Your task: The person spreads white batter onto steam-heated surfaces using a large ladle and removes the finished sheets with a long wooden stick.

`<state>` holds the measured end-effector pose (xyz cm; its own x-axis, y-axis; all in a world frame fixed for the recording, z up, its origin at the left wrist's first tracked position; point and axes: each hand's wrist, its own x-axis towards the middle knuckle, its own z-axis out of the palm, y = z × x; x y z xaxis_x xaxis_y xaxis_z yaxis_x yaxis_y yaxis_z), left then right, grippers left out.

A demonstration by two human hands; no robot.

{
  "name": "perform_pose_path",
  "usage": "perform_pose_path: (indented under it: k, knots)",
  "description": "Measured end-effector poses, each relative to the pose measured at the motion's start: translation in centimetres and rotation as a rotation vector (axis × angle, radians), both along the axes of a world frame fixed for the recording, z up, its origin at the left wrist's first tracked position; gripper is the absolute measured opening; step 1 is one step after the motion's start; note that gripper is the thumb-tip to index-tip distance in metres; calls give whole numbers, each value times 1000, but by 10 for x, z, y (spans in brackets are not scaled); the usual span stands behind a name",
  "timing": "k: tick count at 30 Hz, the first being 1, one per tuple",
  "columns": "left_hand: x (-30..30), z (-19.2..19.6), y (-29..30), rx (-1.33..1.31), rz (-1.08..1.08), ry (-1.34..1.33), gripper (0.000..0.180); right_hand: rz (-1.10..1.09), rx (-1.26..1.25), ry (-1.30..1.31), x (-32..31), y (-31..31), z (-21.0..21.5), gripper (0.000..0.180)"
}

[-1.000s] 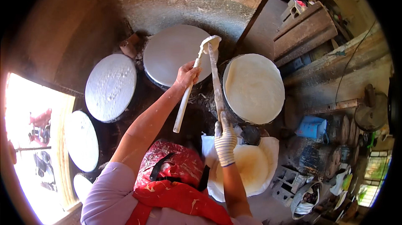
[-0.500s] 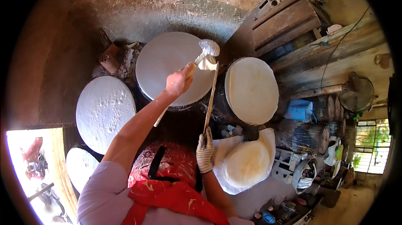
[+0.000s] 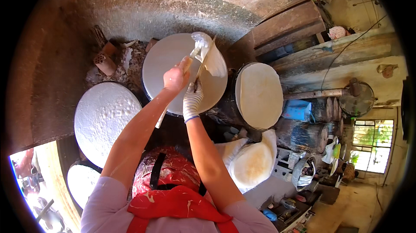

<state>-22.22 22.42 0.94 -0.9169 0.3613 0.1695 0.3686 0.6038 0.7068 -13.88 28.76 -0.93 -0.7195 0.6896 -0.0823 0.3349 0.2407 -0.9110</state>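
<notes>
My bare left hand (image 3: 174, 78) is closed around the pale handle of a ladle (image 3: 200, 41), whose head is coated white. It is over the far, large round white surface (image 3: 164, 57). My right hand (image 3: 193, 101), in a striped glove, grips a thin flat stick (image 3: 202, 66) pointing up and away beside the ladle. A thin white sheet (image 3: 215, 63) hangs beside the stick, over the right part of that round. Whether it clings to the stick or the ladle, I cannot tell.
A bubbly white round (image 3: 106, 120) lies left, with a smaller one (image 3: 84, 183) nearer. On the right, a round (image 3: 259, 96) bears a pale sheet; nearer, pale discs (image 3: 251, 168) lie on cloth. Bricks (image 3: 105, 63) stand far left, a blue container (image 3: 297, 110) right.
My gloved right hand has moved forward and left with the stick, from near my body to the far round's near edge. My left hand and the ladle have shifted slightly left. More white sheet shows.
</notes>
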Motion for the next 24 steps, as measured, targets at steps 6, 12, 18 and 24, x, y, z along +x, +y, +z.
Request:
perform_pose_path:
  k: [6, 12, 18, 24]
  knots:
    - [-8, -3, -31, 24, 109, -93, 52, -241, 47, 99, 79, -5, -36, 42]
    - [-3, -5, -37, 56, 143, -91, 51, -68, -24, 116, 33, -10, -43, 38]
    - [-3, 1, -41, 9, 204, -191, 51, 54, 204, 70, 13, -13, -27, 38]
    - [2, -3, -44, 92, 212, -174, 53, -40, -28, 69, 67, 24, -36, 39]
